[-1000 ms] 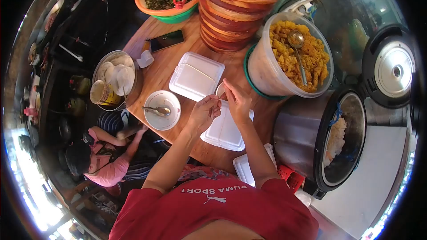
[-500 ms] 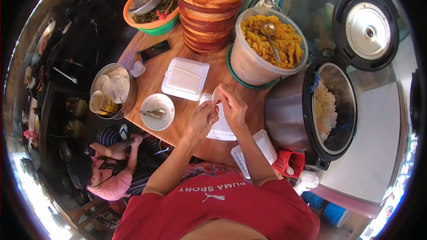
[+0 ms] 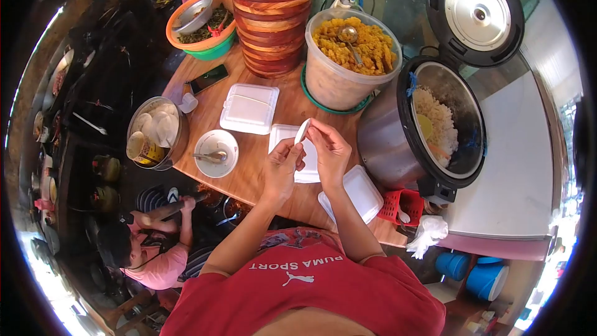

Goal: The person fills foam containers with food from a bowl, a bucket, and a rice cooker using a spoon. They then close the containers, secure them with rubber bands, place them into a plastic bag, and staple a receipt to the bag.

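Observation:
Between the fingertips of both hands is a small white strip-like object (image 3: 302, 130), too small to name surely. My left hand (image 3: 283, 165) pinches its lower end, and my right hand (image 3: 329, 149) holds its upper end. Behind and below the hands lies a white foam container (image 3: 306, 173) on the wooden table. A closed white foam container (image 3: 249, 108) sits to the left of it, and another white foam piece (image 3: 360, 196) lies partly under my right forearm. Left of the hands stands a white bowl (image 3: 205, 165) with a spoon (image 3: 216, 156).
A tub of yellow-orange food (image 3: 341, 81) and an open rice cooker (image 3: 392, 130) stand at right. Stacked wooden plates (image 3: 273, 25), an orange basin (image 3: 171, 31), a phone (image 3: 210, 79) and a metal pot (image 3: 180, 140) are around the table. A person (image 3: 161, 261) is at lower left.
The view has shifted, so the tub and rice cooker appear further left. Both hands still hold the white object, now turned so that its narrow edge shows more upright.

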Action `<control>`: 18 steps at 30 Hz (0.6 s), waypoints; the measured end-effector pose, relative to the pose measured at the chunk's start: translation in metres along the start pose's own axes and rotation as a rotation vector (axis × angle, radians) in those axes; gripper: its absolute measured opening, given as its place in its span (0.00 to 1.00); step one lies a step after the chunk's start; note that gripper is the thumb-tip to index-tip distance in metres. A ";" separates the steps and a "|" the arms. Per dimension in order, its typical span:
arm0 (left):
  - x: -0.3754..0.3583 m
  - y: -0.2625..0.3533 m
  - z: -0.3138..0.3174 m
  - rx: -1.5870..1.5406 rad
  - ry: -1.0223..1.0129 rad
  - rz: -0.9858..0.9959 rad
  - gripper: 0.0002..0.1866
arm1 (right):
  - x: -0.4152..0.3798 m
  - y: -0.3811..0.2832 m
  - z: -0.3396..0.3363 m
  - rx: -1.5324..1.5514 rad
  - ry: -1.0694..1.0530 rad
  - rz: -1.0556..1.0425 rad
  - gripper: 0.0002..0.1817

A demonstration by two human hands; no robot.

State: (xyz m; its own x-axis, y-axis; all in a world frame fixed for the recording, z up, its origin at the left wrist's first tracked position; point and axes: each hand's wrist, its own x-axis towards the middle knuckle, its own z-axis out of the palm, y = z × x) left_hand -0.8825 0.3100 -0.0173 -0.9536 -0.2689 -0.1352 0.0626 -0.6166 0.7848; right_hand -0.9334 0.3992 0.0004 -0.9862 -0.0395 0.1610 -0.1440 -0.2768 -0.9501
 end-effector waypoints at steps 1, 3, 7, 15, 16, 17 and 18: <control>-0.003 0.000 0.001 0.004 -0.016 0.001 0.10 | -0.003 -0.005 0.000 0.017 0.003 -0.004 0.12; -0.008 0.002 0.004 0.010 -0.047 0.003 0.10 | -0.007 -0.011 -0.003 0.025 -0.001 -0.016 0.11; -0.017 0.003 0.006 0.007 -0.064 -0.039 0.10 | -0.014 -0.022 -0.010 -0.060 -0.030 -0.049 0.07; -0.029 0.000 0.017 -0.136 -0.244 -0.210 0.10 | -0.017 -0.048 -0.041 -0.288 -0.050 -0.201 0.06; -0.030 -0.003 0.018 -0.192 -0.250 -0.249 0.10 | -0.022 -0.054 -0.043 -0.352 -0.015 -0.230 0.06; -0.031 -0.006 0.020 -0.247 -0.257 -0.287 0.09 | -0.026 -0.060 -0.043 -0.472 0.004 -0.341 0.06; -0.030 -0.008 0.022 -0.302 -0.265 -0.324 0.09 | -0.029 -0.065 -0.044 -0.594 0.024 -0.452 0.06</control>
State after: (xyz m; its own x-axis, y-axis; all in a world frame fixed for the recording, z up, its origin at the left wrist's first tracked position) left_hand -0.8606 0.3396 -0.0063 -0.9775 0.1444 -0.1538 -0.2039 -0.8340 0.5127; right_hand -0.8987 0.4605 0.0460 -0.8207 -0.0218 0.5709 -0.5493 0.3049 -0.7780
